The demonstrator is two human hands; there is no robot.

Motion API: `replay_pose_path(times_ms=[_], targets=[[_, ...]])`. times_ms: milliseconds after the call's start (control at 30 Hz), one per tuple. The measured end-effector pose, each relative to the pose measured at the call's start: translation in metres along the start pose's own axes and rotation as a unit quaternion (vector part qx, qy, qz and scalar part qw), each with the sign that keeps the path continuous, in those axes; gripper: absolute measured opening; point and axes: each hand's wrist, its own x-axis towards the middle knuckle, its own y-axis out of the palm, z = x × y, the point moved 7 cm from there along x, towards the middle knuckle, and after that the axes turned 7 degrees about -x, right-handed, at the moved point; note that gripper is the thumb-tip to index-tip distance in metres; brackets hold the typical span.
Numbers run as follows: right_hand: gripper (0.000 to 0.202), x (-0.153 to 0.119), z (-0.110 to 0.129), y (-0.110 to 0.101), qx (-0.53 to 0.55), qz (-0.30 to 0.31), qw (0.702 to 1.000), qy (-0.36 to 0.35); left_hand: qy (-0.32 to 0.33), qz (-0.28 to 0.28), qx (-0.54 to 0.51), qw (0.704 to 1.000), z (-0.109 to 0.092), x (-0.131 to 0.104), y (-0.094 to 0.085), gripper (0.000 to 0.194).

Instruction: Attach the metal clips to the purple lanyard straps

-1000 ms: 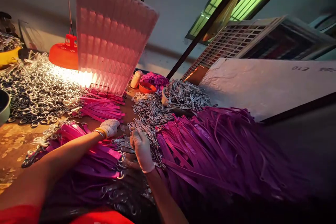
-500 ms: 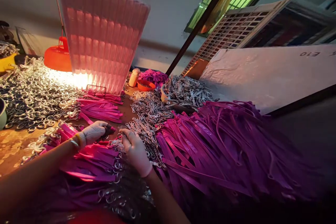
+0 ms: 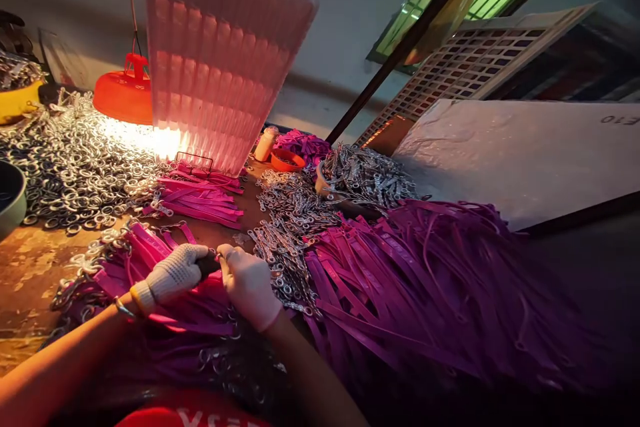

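My left hand [image 3: 177,273], in a white dotted knit glove with dark fingertips, is closed on what looks like the end of a purple strap. Only a small bit of it shows. Against its fingertips, my right hand [image 3: 250,283] in a thin white glove is pinched closed; whatever it holds is too small and covered to make out. Below both hands lies a heap of purple straps [image 3: 185,320] with metal clasps on their ends. Just right of my right hand is a pile of small metal clips [image 3: 280,253].
A larger heap of purple straps [image 3: 400,280] covers the right side. To the left lies a mound of metal clasps [image 3: 85,167] under an orange lamp [image 3: 123,93]. A translucent ribbed panel [image 3: 225,47] stands behind, near a small orange bowl [image 3: 287,160] and a bottle [image 3: 266,143].
My hands have come together at the fingertips, where a small gap was before. The view has shifted slightly, and a red surface with white letters shows more at the bottom.
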Motion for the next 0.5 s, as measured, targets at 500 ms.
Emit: replay_pose_path(times_ms=[500], targets=[[0.026, -0.004, 0.012, 0.014, -0.084, 0.156, 0.983, -0.045, -0.006, 0.036, -0.059, 0.998, 0.015, -0.017, 0.003, 0.032]])
